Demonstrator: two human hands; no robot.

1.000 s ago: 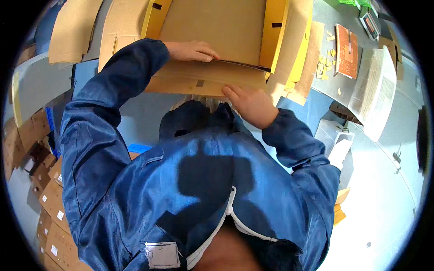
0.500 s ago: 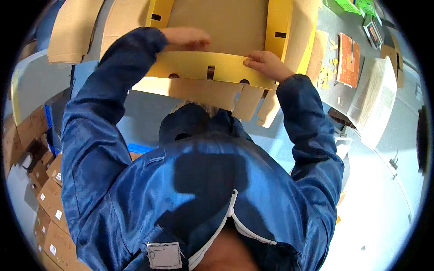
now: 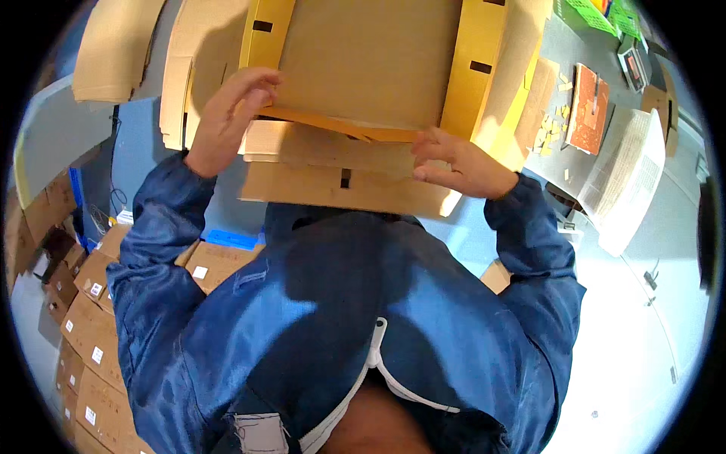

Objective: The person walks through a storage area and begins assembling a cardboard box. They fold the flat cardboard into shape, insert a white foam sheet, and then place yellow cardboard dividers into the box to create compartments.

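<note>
A partly folded cardboard box [image 3: 370, 68], yellow on the walls and brown inside, lies in front of me. Its yellow left wall [image 3: 266, 45] and right wall [image 3: 470, 68] have dark slots. Along the near side, a narrow yellow edge [image 3: 325, 119] shows above a brown flap [image 3: 302, 181] with a slot, which extends toward my body. My left hand [image 3: 231, 121] is at the near left corner, fingers curved and apart. At the near right corner is my right hand [image 3: 465, 163], thumb and fingers apart beside the flap; whether it touches the cardboard is unclear.
Flat cardboard [image 3: 117, 53] lies at far left. On the grey table to the right are small yellow scraps [image 3: 548, 132], a red-brown notebook [image 3: 586, 110], a small scale [image 3: 632, 64], green baskets [image 3: 594, 15] and paper sheets [image 3: 628, 174]. Cartons [image 3: 98, 348] stand at lower left.
The near panel has turned from its yellow face to its brown side, with the flap now toward me. My left hand moved left and nearer; my right hand came nearer and loosened from the panel.
</note>
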